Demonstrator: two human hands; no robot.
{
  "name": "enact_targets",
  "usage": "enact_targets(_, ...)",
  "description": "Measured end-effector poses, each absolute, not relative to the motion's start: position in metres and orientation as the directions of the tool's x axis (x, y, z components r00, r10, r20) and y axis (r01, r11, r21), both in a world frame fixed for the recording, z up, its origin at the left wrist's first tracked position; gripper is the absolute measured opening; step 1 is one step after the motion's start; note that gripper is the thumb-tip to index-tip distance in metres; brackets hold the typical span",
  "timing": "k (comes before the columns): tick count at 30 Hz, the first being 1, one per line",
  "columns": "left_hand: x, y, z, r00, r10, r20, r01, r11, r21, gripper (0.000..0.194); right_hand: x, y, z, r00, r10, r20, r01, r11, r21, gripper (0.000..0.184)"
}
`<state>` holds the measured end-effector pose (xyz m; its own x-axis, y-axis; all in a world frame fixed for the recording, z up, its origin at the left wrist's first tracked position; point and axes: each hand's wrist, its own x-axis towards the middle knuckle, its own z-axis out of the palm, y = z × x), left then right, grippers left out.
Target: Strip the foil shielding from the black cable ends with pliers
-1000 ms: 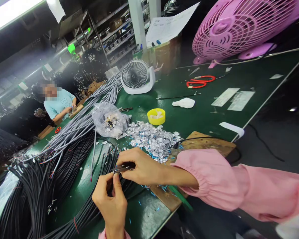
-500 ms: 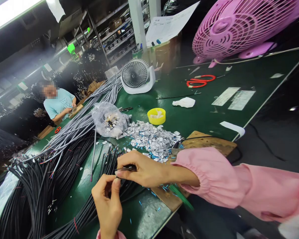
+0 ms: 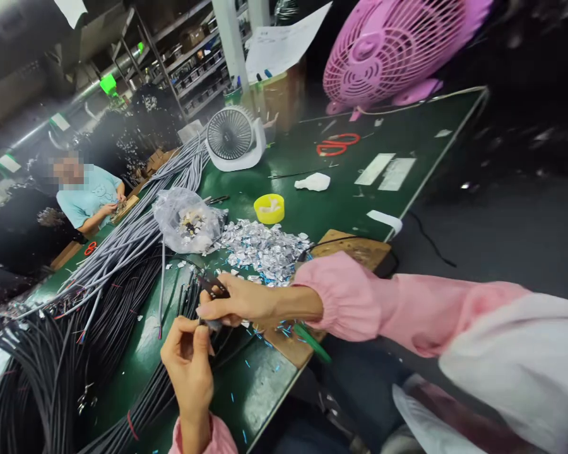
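Observation:
My left hand (image 3: 189,366) is closed in a pinch, thumb against forefinger, on what looks like the end of a black cable, mostly hidden by the fingers. Just above it, my right hand (image 3: 246,299) grips a slim black tool (image 3: 214,287) with small white marks, perhaps tweezers. The fingertips of both hands nearly meet. Beneath and beside them runs a bundle of black cables (image 3: 146,403) tied with a red band. A heap of silvery foil scraps (image 3: 265,249) with blue bits lies beyond my right wrist.
Grey cables (image 3: 123,252) lie across the green table (image 3: 284,202). Beyond the hands are a plastic bag (image 3: 189,221), yellow dish (image 3: 269,209), white fan (image 3: 234,139), pink fan (image 3: 373,63) and red scissors (image 3: 338,145). A wooden board (image 3: 350,246) lies beneath my right sleeve. A co-worker (image 3: 88,189) sits far left.
The whole view has shifted, so the table things appear further left. My right hand has turned, and more of the black tool shows above its fingers. My left hand keeps its pinch.

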<state>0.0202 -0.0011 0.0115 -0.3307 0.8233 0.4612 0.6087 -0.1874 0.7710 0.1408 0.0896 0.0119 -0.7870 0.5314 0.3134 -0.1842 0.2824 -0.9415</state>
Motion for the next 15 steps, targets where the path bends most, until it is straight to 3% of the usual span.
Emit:
enact_targets(2, 0.017, -0.002, 0.012, -0.343, 0.823, 0.453, 0.554, -0.212, 0.805, 0.031, 0.14, 0.089, 0.012, -0.796, 0.492, 0.352, -0.234, 0.286, -0.929, 0.034)
enact_targets(5, 0.024, -0.003, 0.015, -0.383, 0.807, 0.45, 0.574, -0.174, 0.8, 0.03, 0.141, 0.087, 0.015, -0.656, 0.51, 0.556, -0.225, 0.572, -0.789, 0.033)
enact_targets(7, 0.032, -0.003, 0.018, -0.419, 0.79, 0.447, 0.587, -0.14, 0.798, 0.03, 0.141, 0.087, 0.019, -0.589, 0.55, 0.593, -0.189, 0.619, -0.762, 0.032)
enact_targets(9, 0.037, -0.003, 0.02, -0.459, 0.775, 0.435, 0.562, -0.126, 0.818, 0.03, 0.141, 0.089, 0.022, -0.592, 0.642, 0.487, -0.199, 0.469, -0.86, 0.031)
enact_targets(12, 0.036, -0.002, 0.019, -0.462, 0.793, 0.398, 0.507, -0.132, 0.852, 0.031, 0.14, 0.097, 0.026, -0.589, 0.766, 0.259, -0.297, 0.093, -0.95, 0.034)
enact_targets(13, 0.034, -0.002, 0.018, -0.451, 0.807, 0.381, 0.488, -0.134, 0.862, 0.031, 0.141, 0.1, 0.028, -0.522, 0.819, 0.239, -0.345, 0.053, -0.937, 0.034)
enact_targets(15, 0.03, -0.002, 0.016, -0.437, 0.83, 0.346, 0.454, -0.129, 0.882, 0.031, 0.144, 0.104, 0.031, -0.352, 0.889, 0.292, -0.362, 0.159, -0.919, 0.033)
